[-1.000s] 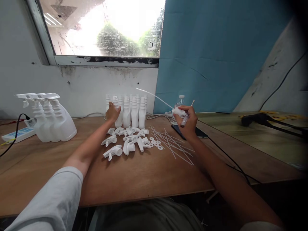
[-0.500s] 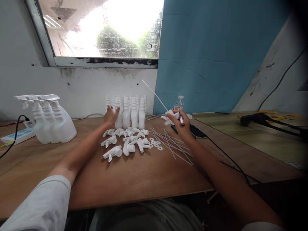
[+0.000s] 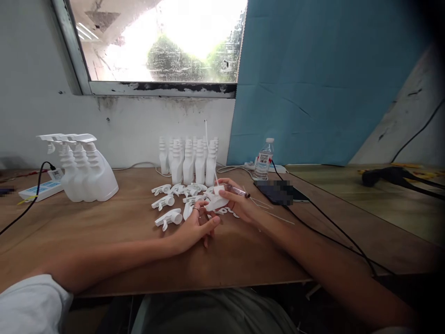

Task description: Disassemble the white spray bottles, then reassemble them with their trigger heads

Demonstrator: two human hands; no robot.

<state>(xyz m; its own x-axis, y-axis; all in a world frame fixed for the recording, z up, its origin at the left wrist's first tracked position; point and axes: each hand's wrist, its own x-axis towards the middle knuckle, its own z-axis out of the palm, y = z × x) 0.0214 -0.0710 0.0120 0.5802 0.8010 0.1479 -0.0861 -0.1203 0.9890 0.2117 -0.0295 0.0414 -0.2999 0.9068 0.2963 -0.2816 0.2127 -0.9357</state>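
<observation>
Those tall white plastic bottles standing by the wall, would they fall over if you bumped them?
Probably yes. The tall white plastic bottles look narrow, capless and likely empty, so light and apt to tip. Standing packed together, one would likely knock its neighbours. They seem stiff, so unlikely to break.

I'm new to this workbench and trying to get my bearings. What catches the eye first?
The two hands meet mid-table: the right hand grips a white trigger sprayer head with a thin tube rising from it, the left hand beside it. Loose sprayer heads lie around them; capless white bottles stand behind.
</observation>
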